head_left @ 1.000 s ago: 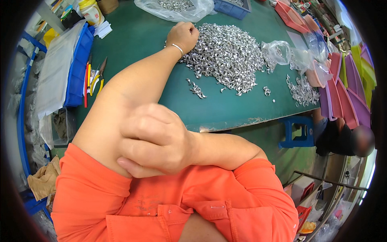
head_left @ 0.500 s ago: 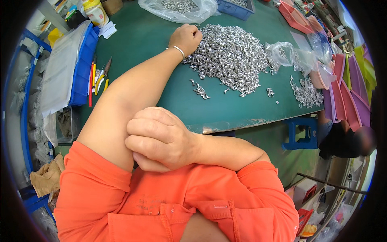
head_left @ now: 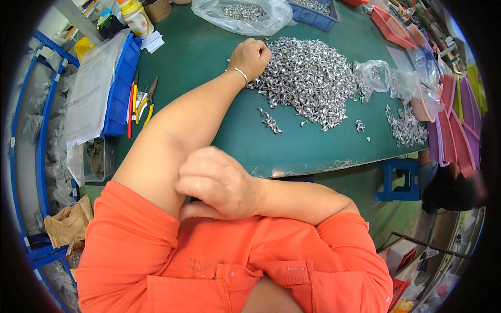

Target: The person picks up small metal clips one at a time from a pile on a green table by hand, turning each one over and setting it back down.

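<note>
My left arm stretches across the green table. My left hand (head_left: pixel 251 57) is closed in a loose fist at the left edge of a large pile of small curved silvery metal pieces (head_left: pixel 308 78); the inside of the fist is hidden. My right hand (head_left: pixel 216 185) is bent back across my body, its curled fingers against my left arm near the elbow. No object shows in it, and it is slightly blurred. A few loose metal pieces (head_left: pixel 270 122) lie apart, in front of the pile.
A clear plastic bag (head_left: pixel 201 6) and a blue bin (head_left: pixel 315 18) hold more pieces at the back. Yellow-handled pliers (head_left: pixel 147 104) lie beside a blue tray (head_left: pixel 122 86) on the left. Pink and purple trays (head_left: pixel 449 125) and a blue stool (head_left: pixel 399 180) are at right.
The whole view has shifted a little, so everything sits slightly right and lower. My right hand has moved slightly against my left arm, its fingers differently bent. My left hand stays beside the pile.
</note>
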The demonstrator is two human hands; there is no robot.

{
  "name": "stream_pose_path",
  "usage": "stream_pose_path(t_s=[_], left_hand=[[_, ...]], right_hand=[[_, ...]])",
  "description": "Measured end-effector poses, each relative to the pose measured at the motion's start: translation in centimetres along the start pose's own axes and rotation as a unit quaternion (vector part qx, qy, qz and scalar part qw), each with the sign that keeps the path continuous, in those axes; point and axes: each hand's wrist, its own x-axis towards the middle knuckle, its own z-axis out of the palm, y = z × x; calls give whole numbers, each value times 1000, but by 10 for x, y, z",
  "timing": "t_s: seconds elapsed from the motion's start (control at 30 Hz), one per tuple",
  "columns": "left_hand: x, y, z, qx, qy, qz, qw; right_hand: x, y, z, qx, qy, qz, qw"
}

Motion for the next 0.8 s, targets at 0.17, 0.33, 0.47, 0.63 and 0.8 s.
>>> stream_pose_path(t_s=[0.17, 0.33, 0.47, 0.63, 0.8], left_hand=[[-2, 1, 1, 7, 3, -5, 1000], [-2, -3, 3, 6, 17, 0, 1000], [-2, -1, 2, -1, 14, -3, 1000], [-2, -2, 2, 4, 16, -6, 1000], [-2, -2, 4, -4, 12, -6, 1000]], right_hand=[[12, 7, 14, -41, 83, -71, 993], [0, 3, 6, -37, 34, -77, 996], [8, 0, 14, -67, 99, -68, 990], [10, 4, 20, -48, 114, -93, 988], [-12, 4, 15, -23, 44, -55, 997]])
